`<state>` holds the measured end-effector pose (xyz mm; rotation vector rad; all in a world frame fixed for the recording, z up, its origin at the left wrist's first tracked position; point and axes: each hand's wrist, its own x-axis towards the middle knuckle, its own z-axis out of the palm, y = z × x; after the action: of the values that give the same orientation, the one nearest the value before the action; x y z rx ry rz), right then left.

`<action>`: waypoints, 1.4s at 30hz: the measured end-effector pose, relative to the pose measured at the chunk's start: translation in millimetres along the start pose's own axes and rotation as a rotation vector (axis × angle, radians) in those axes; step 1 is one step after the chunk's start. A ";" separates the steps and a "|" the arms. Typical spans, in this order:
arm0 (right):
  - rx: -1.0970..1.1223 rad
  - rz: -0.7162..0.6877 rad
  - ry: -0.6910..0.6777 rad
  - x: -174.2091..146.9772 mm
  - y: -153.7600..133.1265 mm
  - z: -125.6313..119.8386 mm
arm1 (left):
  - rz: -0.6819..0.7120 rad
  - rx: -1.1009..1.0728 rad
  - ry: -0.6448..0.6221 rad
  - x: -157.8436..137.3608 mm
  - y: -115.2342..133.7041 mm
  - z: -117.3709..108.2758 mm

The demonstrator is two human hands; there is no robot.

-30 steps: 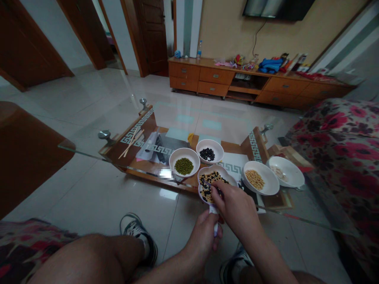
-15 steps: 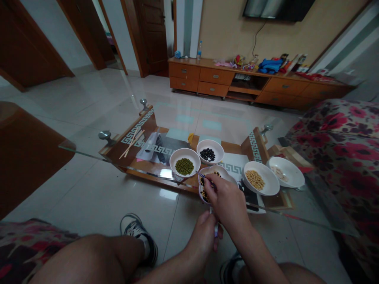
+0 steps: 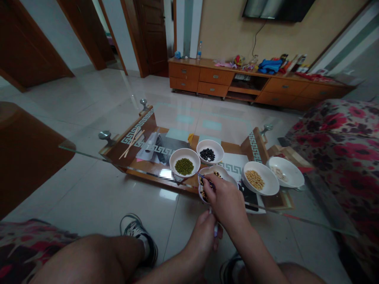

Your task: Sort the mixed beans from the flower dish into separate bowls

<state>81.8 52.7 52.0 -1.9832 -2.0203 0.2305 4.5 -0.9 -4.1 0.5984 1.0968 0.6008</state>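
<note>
My left hand (image 3: 203, 228) is closed around the pale lavender handle (image 3: 216, 228) below a scalloped white dish (image 3: 229, 173) with a lavender rim. Mixed dark and yellow beans (image 3: 204, 195) lie in that dish, partly covered by my other hand. Above it, my right hand (image 3: 226, 197) pinches a thin dark metallic tool (image 3: 204, 176), its tip pointing left to the rim of the green bean bowl; its exact kind is unclear. Green beans (image 3: 184, 167) fill the bottom of a white bowl (image 3: 174, 157). Behind sits a bowl (image 3: 219, 146) of black beans (image 3: 207, 154).
Right of the dish stand a bowl (image 3: 274, 177) of yellow beans (image 3: 254, 179) and a bowl (image 3: 296, 177) with a few pale pieces. The glass tabletop (image 3: 97, 154) has a thin near edge. Chopsticks (image 3: 132, 145) show at left. A floral sofa (image 3: 349, 157) borders the right.
</note>
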 end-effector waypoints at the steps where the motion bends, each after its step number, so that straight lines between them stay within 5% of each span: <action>1: 0.002 -0.004 0.009 -0.3 1.7 -0.5 | 0.006 0.001 -0.001 -0.2 -0.4 -0.4; 21: -0.192 0.207 -0.158 -12.0 39.4 -22.3 | -0.015 0.008 0.009 0.2 -4.3 -2.9; 42: -0.192 0.155 -0.295 -14.9 34.8 -23.1 | -0.010 0.000 -0.001 -1.8 0.9 -2.7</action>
<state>122.3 36.8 61.2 -2.3489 -2.1329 0.3981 1.3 -1.1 -3.2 0.5932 1.0988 0.5920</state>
